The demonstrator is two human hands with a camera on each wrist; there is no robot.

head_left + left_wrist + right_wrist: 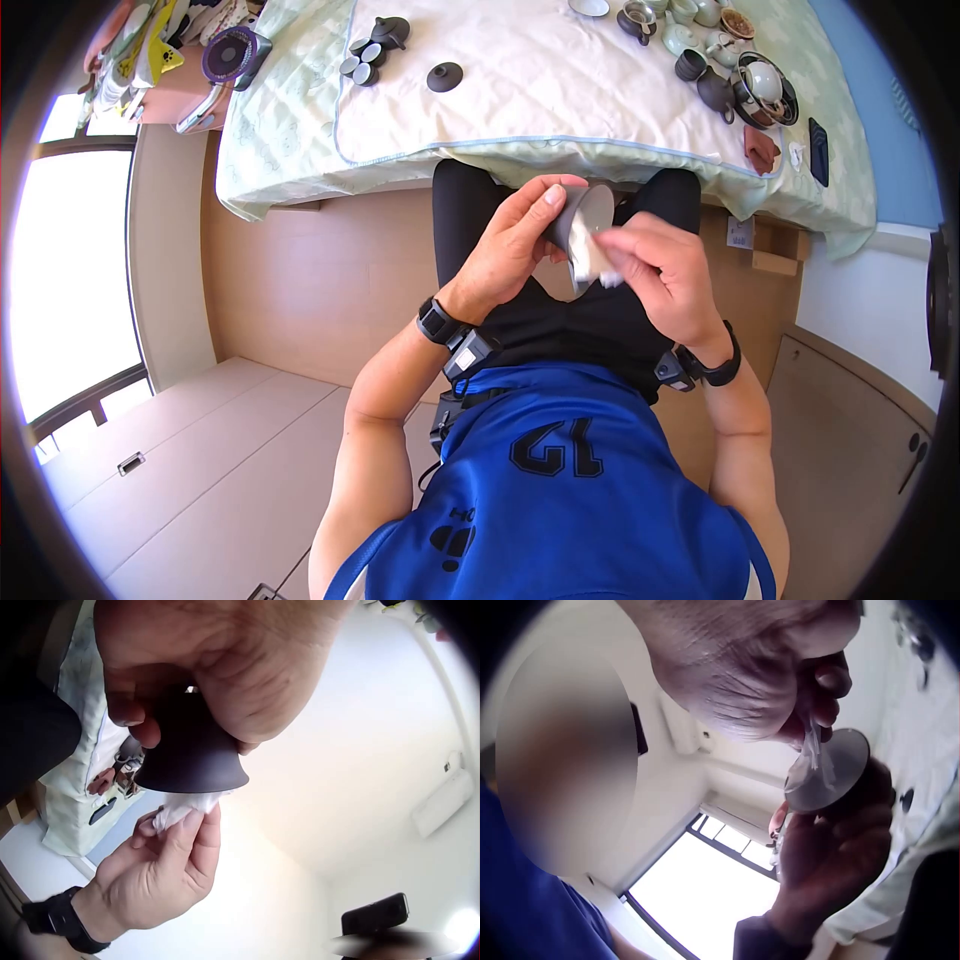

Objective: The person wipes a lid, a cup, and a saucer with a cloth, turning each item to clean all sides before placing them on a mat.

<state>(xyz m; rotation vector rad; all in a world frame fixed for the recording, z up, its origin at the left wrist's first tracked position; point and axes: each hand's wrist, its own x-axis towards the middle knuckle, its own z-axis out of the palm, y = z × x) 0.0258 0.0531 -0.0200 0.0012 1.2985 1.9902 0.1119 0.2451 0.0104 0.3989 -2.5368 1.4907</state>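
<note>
My left hand (510, 240) grips a dark, flared, bowl-like cup (191, 754) by its narrow body. In the head view it is held over the lap, its wide mouth facing my right hand. My right hand (668, 275) pinches a crumpled white tissue (587, 255) between thumb and fingers. Part of the tissue lies inside the mouth, against the pale-looking inner wall (841, 774) in the right wrist view. Seen from the left wrist, the tissue bunches out below the rim and the narrow end is mostly hidden by the palm.
A quilted cloth (560, 110) covers the surface ahead. On its left are a dark teapot (391, 32), several small cups (366, 73) and a dark lid (445, 77). Assorted teaware, a brown cloth (761, 149) and a black phone (819, 152) lie at right.
</note>
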